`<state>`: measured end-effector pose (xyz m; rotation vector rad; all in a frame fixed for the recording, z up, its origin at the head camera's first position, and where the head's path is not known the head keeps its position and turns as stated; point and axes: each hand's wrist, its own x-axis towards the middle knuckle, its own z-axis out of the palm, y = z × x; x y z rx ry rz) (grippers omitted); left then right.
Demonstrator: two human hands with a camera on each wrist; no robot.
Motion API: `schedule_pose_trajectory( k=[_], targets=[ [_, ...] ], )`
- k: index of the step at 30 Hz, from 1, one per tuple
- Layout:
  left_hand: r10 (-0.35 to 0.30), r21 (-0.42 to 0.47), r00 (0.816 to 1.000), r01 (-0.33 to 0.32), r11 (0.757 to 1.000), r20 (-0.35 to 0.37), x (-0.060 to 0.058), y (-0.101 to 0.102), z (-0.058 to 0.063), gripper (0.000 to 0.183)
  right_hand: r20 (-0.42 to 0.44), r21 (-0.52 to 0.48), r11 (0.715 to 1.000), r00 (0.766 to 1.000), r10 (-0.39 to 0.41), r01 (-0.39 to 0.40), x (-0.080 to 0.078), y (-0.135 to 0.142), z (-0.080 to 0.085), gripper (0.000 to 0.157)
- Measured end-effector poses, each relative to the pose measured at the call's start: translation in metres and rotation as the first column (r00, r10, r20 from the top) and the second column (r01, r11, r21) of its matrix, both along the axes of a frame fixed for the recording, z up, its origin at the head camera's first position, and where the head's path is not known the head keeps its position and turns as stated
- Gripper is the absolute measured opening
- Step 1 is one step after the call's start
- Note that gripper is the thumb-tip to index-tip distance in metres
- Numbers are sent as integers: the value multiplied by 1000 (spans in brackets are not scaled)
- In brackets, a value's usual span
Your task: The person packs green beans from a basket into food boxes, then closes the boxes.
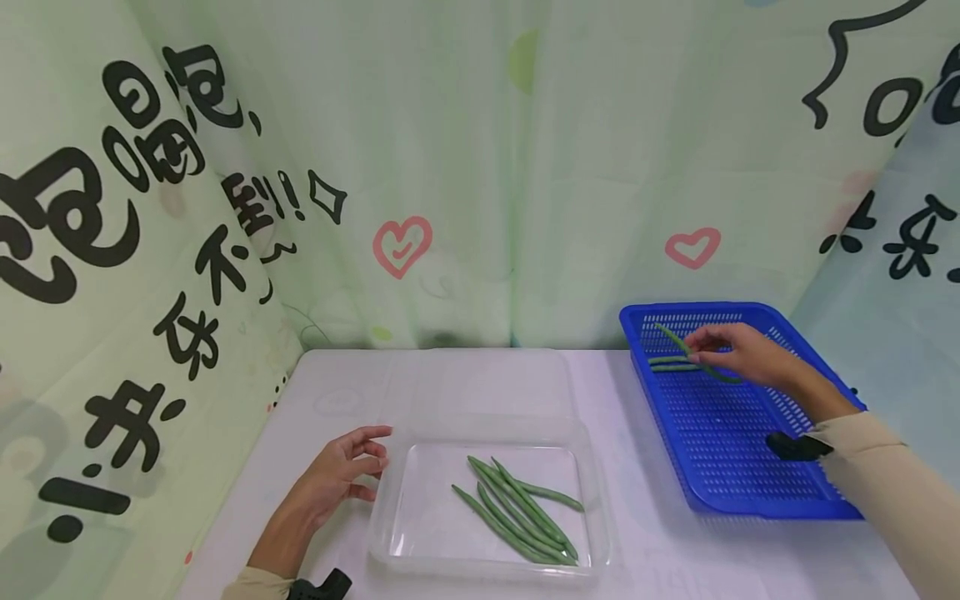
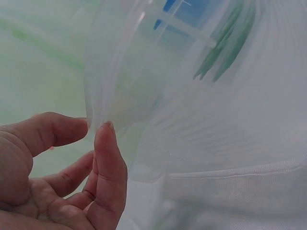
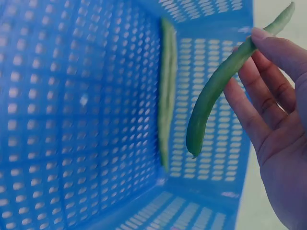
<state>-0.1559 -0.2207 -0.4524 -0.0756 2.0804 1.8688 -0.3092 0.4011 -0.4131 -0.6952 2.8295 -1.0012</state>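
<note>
My right hand [image 1: 723, 350] is over the far part of the blue plastic basket [image 1: 678, 458]. It pinches a single green bean [image 3: 216, 88] between thumb and fingers, with both ends of the bean sticking out. Beyond it, two more green beans [image 3: 167, 91] lie side by side along the basket's far wall. On the table, a clear plastic container [image 1: 435, 568] holds several green beans [image 1: 517, 517] in a loose bunch at its right side. My left hand [image 1: 345, 467] is at the container's left wall, fingers relaxed and slightly bent, fingertips right at the rim [image 2: 96, 108].
A clear lid [image 1: 480, 379] lies folded back behind the container. The basket stands to the right on the pale tablecloth [image 1: 637, 550]. Printed curtains [image 1: 510, 183] hang behind the table and at both sides.
</note>
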Motion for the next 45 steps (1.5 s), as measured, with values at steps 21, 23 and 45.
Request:
schedule_pose_trajectory(
  k=[21, 23, 45],
  targets=[
    [3, -1, 1000, -3, 1000, -10, -1, 0, -1, 56, 13, -159, 971, 983, 183, -178, 33, -67, 39, 19],
    [2, -1, 1000, -2, 1000, -10, -1, 0, -2, 57, 16, -156, 970, 981, 192, -187, 35, -72, 41, 18],
    [9, -6, 1000, -9, 1000, -5, -1, 0, -2, 56, 92, -236, 896, 910, 405, -375, 65, -156, 46, 18]
  ],
)
